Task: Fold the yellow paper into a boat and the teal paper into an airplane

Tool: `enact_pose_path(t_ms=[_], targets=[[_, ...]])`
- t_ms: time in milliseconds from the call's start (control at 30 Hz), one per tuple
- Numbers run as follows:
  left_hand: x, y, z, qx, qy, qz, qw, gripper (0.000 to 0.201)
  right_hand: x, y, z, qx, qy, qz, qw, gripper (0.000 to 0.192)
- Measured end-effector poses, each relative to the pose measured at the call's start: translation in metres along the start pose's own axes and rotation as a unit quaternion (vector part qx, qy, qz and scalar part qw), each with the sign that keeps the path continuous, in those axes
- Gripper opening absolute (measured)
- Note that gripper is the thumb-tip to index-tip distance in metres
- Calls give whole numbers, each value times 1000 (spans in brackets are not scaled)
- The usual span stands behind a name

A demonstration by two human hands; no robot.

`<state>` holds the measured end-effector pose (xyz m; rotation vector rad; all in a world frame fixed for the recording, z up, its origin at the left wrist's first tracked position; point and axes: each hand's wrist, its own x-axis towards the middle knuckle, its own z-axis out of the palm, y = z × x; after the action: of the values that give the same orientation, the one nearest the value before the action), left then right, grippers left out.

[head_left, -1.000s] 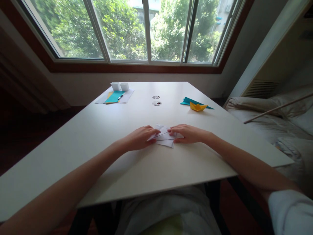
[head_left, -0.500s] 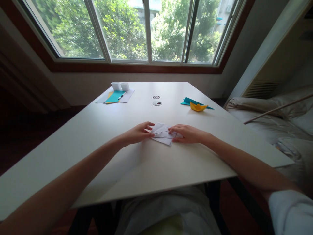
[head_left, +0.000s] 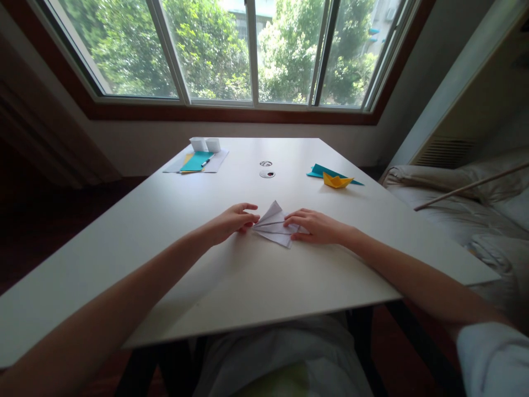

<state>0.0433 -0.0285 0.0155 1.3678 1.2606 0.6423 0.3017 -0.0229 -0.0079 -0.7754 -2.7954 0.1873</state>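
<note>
A folded piece of white paper [head_left: 273,227] lies on the table between my hands, its pointed end to the left and creases running lengthwise. One flap stands up to a peak on the far side. My right hand [head_left: 316,225] grips the wider right end, fingers over the top and thumb on the near side, hiding part of it. At the pointed tip is my left hand [head_left: 233,223], index finger stretched out and apart from the lower fingers. Those fingertips are right against the tip; whether they press on it I cannot tell.
A yellow paper boat [head_left: 336,181] and a teal paper plane [head_left: 326,171] sit at the right. Far left are stacked sheets [head_left: 196,161] with a pen [head_left: 208,160] and two white paper boxes [head_left: 212,145]. Round inserts [head_left: 267,174] mark the table [head_left: 198,292].
The paper's far flap has risen into a point. My left fingers have drawn slightly left, off the paper's face to its tip. My right hand stays on the right end.
</note>
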Motion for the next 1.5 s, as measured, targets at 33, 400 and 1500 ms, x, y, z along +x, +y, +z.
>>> enact_pose_path(t_ms=[33,400,1500], targets=[[-1,0,1,-13,-7,6,1000,59,0,0,0,0,1,0,1000,35],[2,-9,12,5,14,71,997,46,1,0,1,8,7,3,1000,37],[4,-1,2,75,-10,77,994,39,13,-3,-11,549,90,275,784,26]])
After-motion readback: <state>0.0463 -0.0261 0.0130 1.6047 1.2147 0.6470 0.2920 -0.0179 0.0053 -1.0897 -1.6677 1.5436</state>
